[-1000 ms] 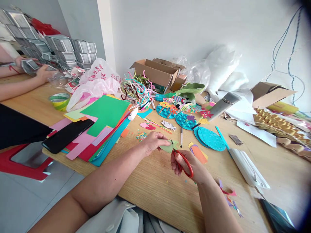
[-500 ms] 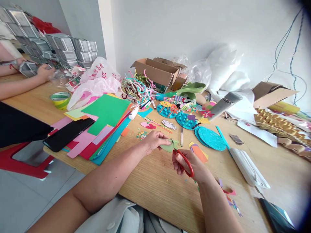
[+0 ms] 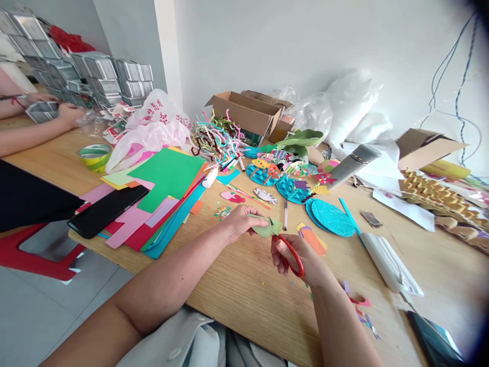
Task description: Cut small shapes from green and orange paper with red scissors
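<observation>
Between the thumb and fingers of my left hand (image 3: 244,224) is a pale green paper cutout (image 3: 264,231). My right hand (image 3: 292,257) is closed around the handles of red scissors (image 3: 297,261), whose dark blades lie across the right part of the cutout. A pen (image 3: 286,215) lies just beyond the scissors. Beside my right hand are orange and purple paper pieces (image 3: 313,240). Tiny paper bits (image 3: 222,212) form a small pile past my left wrist, near a pink and red paper shape (image 3: 233,197) and a grey-white paper fish (image 3: 266,195).
Coloured paper sheets (image 3: 171,173) with a black phone (image 3: 107,211) lie left. Turquoise ovals (image 3: 332,218), a white case (image 3: 391,263) and a grey bottle (image 3: 357,162) stand or lie right. Behind are pipe cleaners (image 3: 217,140) and a cardboard box (image 3: 244,113). Another person's hands (image 3: 69,114) work far left.
My hands and the scissors stay almost in place, with the blades still at the green cutout. The other person's hands at far left have shifted slightly.
</observation>
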`<state>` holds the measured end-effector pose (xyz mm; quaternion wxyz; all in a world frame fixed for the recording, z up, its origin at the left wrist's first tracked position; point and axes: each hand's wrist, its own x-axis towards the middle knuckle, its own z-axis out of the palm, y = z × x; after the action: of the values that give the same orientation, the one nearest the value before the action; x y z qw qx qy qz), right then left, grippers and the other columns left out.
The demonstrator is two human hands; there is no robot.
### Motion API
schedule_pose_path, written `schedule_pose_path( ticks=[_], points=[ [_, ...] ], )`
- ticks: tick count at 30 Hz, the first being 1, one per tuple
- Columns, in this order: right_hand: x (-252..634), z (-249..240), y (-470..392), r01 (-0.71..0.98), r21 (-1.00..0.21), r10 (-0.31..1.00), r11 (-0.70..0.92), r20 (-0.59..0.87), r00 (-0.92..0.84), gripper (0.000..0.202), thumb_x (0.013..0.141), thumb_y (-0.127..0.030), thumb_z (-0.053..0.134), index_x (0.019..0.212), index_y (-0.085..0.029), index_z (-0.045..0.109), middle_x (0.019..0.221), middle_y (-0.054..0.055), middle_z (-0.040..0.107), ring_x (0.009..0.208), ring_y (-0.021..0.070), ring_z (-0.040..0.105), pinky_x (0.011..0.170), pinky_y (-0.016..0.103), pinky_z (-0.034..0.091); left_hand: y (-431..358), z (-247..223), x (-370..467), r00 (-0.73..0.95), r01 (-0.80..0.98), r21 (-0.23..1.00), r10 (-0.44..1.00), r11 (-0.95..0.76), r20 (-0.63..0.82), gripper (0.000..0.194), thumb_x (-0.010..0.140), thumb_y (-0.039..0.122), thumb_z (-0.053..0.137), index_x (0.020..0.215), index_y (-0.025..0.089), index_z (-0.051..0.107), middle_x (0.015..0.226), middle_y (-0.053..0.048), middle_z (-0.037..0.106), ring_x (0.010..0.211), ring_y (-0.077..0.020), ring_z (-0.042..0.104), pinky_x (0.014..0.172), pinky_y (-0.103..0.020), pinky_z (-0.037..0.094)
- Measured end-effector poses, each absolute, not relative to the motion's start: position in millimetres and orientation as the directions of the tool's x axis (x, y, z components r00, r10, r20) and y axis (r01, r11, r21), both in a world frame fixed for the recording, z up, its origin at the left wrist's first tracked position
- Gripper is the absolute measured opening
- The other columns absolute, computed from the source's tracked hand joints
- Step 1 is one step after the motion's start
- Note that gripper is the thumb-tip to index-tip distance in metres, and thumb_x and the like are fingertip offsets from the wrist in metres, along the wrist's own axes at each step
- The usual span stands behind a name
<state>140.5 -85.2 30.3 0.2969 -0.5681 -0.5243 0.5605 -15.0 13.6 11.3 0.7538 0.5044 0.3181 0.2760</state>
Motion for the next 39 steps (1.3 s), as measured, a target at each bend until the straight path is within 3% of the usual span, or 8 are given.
schedule_pose_path(
  ticks=[13,26,39],
  points=[
    [140.7,29.9,-84.9,0.257,-0.926,0.927,-0.277,-0.328,-0.184,0.035,0.076,-0.051,0.061,0.066,-0.019,0.051,0.056,-0.002,0.059,0.043,0.0106,0.056,0.04,0.02,0.044,12.4,14.5,-15.3,0.639,-0.074,0.934,0.735,0.35,-0.226,0.023,0.054,0.031,0.07,0.065,0.012,0.062,0.054,0.001,0.053,0.048,-0.0071,0.044,0.044,-0.02,0.03],
    [139.6,27.5,-84.6,0.269,-0.915,0.927,-0.302,-0.347,-0.142,0.04,0.073,-0.056,0.06,0.065,-0.018,0.049,0.051,-0.002,0.057,0.038,0.0098,0.053,0.033,0.018,0.037,13.3,9.9,-13.3,0.629,-0.107,0.911,0.736,0.399,-0.249,0.027,0.052,0.032,0.073,0.066,0.012,0.06,0.06,0.0,0.056,0.048,-0.0065,0.045,0.044,-0.02,0.03],
    [134.4,33.6,-84.1,0.205,-0.939,0.935,-0.278,-0.313,-0.165,0.041,0.076,-0.055,0.06,0.065,-0.016,0.051,0.054,0.0,0.058,0.042,0.0096,0.055,0.038,0.018,0.042,11.6,11.9,-13.4,0.649,-0.141,0.892,0.72,0.429,-0.244,0.027,0.053,0.032,0.073,0.063,0.012,0.057,0.057,0.001,0.054,0.049,-0.0068,0.046,0.045,-0.02,0.03]
  ],
)
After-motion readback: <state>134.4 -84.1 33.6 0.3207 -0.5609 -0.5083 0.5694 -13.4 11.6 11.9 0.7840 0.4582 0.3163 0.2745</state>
